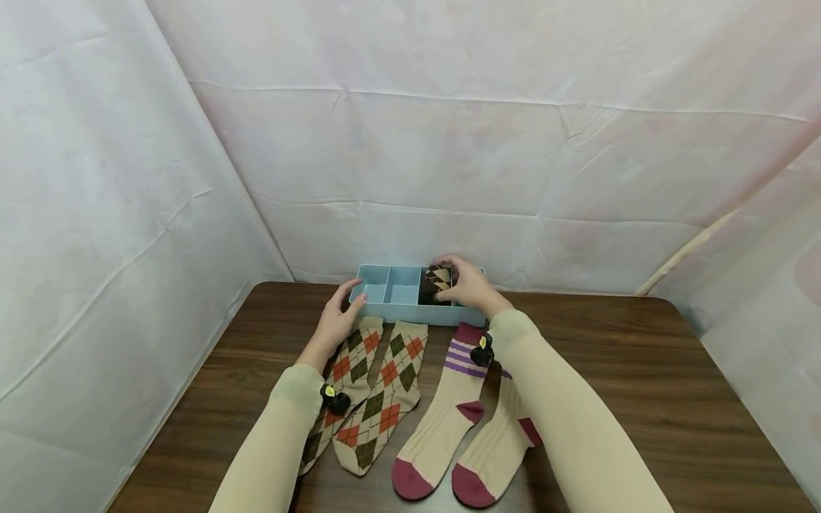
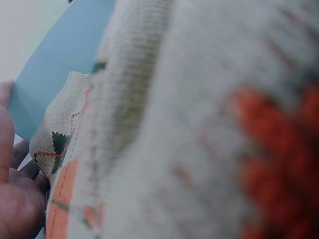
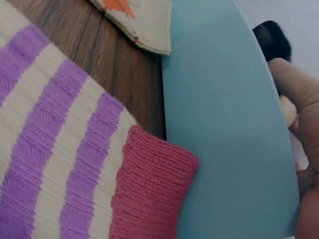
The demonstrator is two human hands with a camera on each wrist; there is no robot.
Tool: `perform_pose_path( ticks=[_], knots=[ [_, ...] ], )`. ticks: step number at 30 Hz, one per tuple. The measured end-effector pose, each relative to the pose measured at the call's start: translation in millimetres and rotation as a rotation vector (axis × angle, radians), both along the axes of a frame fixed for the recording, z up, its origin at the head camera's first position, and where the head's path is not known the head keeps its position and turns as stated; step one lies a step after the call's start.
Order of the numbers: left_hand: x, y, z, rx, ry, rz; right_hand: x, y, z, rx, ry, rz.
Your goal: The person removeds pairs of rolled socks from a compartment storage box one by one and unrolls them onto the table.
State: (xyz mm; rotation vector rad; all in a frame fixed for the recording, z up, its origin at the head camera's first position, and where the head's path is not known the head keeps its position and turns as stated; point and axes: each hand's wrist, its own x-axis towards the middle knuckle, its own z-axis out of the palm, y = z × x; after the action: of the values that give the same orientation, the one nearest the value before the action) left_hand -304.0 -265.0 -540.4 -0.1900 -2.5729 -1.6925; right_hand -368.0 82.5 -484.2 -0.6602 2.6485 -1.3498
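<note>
A light blue divided box (image 1: 420,313) stands at the back of the table. In one of its compartments, right of the middle, is a folded dark brown argyle sock (image 1: 435,292). My right hand (image 1: 471,288) grips this sock from above, thumb at the near side; the right wrist view shows a dark bit of it behind the box wall. The left hand (image 1: 336,317) touches the box's left front corner, fingers fairly straight and thumb apart. Beside it lie beige argyle socks (image 1: 385,399), which fill much of the left wrist view.
A pair of cream socks (image 1: 442,420) with maroon toes and purple stripes lies in front of the box, partly under the right forearm. Its maroon cuff (image 3: 154,184) reaches the box wall. Behind the wooden table (image 1: 609,363) hangs a white cloth (image 1: 449,164).
</note>
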Motion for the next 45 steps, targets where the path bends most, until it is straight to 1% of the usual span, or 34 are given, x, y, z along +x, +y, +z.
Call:
perform_pose_path(
  ticks=[3, 7, 13, 17, 22, 25, 29, 33, 37, 39, 41, 45],
  knots=[
    [-1.2, 0.0, -1.3, -0.001, 0.003, -0.001, -1.0, 4.1, 0.5, -0.084, 0.003, -0.009],
    [-1.8, 0.5, -2.3, 0.001, 0.006, -0.004, -2.1, 8.2, 4.8, -0.172, -0.002, -0.001],
    [-3.3, 1.0, -4.0, 0.011, 0.006, -0.014, 2.7, 11.0, 18.1, -0.285, -0.035, 0.002],
    [-4.8, 0.9, -4.7, 0.011, 0.005, -0.013, 4.8, 13.0, 28.8, -0.343, -0.022, 0.015],
    [-8.2, -0.5, -6.1, 0.005, 0.011, -0.012, 9.8, 18.2, 44.4, -0.39, 0.018, 0.021],
    [-9.6, -2.2, -6.5, 0.001, 0.006, -0.014, 17.8, 24.5, 53.6, -0.389, 0.028, 0.032],
    [-9.9, -5.5, -2.8, -0.011, -0.016, -0.019, 29.3, 37.6, 61.4, -0.373, 0.034, 0.048],
    [-12.1, -9.8, 2.3, -0.032, -0.035, -0.026, 38.9, 54.8, 61.5, -0.375, 0.043, 0.052],
    [-13.5, -13.8, 9.1, -0.096, -0.033, -0.031, 50.8, 71.5, 56.7, -0.397, 0.035, 0.06],
    [-13.8, -14.1, 12.4, -0.14, -0.008, -0.023, 57.7, 79.5, 53.6, -0.408, 0.028, 0.058],
    [-11.7, -12.0, 17.8, -0.192, 0.04, 0.012, 64.1, 86.9, 50.5, -0.405, 0.023, 0.053],
    [-4.7, 2.0, 31.7, -0.278, 0.196, 0.129, 76.2, 100.7, 43.3, -0.418, 0.003, 0.062]
  ],
)
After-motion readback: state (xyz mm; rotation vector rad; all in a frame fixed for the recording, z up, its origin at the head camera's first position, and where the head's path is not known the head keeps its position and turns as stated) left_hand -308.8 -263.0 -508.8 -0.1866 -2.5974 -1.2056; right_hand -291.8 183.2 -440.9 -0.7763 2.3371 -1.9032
